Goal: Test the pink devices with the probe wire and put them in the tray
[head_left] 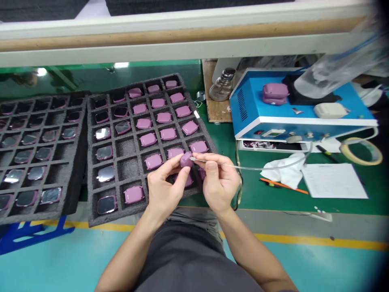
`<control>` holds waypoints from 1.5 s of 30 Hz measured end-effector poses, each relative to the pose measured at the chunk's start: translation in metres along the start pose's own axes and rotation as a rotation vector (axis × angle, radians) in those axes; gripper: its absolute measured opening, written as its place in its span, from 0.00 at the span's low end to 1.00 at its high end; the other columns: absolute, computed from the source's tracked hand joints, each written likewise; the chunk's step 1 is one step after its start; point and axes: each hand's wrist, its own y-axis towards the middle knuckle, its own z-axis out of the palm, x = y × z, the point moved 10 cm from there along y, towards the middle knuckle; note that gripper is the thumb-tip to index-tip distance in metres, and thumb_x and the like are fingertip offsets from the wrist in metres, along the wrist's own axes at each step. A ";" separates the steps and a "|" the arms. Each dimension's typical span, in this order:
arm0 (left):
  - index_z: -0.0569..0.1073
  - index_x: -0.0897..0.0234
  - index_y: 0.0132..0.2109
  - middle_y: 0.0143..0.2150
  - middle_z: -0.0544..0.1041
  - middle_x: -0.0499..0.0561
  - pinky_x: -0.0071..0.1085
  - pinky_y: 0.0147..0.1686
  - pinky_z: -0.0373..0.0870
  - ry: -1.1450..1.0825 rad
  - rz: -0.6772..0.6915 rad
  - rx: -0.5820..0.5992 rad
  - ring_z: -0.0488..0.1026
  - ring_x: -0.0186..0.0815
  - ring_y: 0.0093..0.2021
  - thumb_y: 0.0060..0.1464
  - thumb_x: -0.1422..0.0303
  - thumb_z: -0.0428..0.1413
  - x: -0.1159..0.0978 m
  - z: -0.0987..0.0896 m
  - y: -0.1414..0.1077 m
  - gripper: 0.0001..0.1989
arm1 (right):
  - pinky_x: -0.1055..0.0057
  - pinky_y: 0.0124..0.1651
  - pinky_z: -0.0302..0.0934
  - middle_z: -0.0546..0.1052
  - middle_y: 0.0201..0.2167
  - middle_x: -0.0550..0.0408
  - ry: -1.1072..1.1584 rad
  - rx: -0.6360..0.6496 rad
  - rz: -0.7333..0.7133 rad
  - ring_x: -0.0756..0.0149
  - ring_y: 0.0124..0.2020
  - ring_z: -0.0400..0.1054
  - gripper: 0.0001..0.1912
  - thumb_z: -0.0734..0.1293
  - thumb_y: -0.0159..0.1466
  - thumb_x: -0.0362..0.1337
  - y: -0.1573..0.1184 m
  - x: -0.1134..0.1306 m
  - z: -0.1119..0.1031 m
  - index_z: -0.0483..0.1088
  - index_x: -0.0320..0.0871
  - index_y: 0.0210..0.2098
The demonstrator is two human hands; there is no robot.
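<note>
Purple casing (186,159) is held above green table (258,198), turquoise floor (75,259) below.

A small purple case (186,160) is sitting pinched between the thumb and index finger of the left grip (165,188), held up over the near right part of the foam tray (124,150). It is tilting nearly edge-on, showing a smooth, rounded surface, with the fingers partly covering its near side. A thin rod (201,160) with a small pale tip is lying almost level in the right grip (220,186), its tip pointing left at the case's right edge; contact is staying unclear. A clear, narrow tube (257,168) is trailing rightward from the rod, sagging slightly and then curving upward.
</note>
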 end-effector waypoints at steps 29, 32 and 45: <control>0.81 0.63 0.55 0.47 0.85 0.54 0.32 0.46 0.80 0.118 0.050 0.015 0.82 0.38 0.41 0.59 0.68 0.63 0.000 -0.001 -0.001 0.17 | 0.62 0.49 0.78 0.82 0.42 0.53 0.035 0.021 0.009 0.62 0.45 0.80 0.06 0.67 0.71 0.36 0.000 0.001 0.002 0.77 0.46 0.43; 0.81 0.63 0.55 0.48 0.85 0.54 0.32 0.45 0.80 0.128 0.031 0.005 0.82 0.38 0.41 0.59 0.67 0.63 0.001 -0.003 0.001 0.17 | 0.62 0.50 0.78 0.81 0.42 0.52 0.034 0.032 0.028 0.61 0.47 0.79 0.06 0.67 0.71 0.37 0.001 -0.001 0.004 0.76 0.46 0.43; 0.81 0.63 0.54 0.47 0.85 0.54 0.33 0.45 0.81 0.152 0.028 -0.027 0.83 0.38 0.40 0.57 0.63 0.64 0.004 -0.008 0.007 0.19 | 0.60 0.51 0.77 0.81 0.42 0.50 0.034 0.074 0.036 0.62 0.45 0.79 0.09 0.66 0.72 0.41 0.009 0.001 0.012 0.75 0.45 0.42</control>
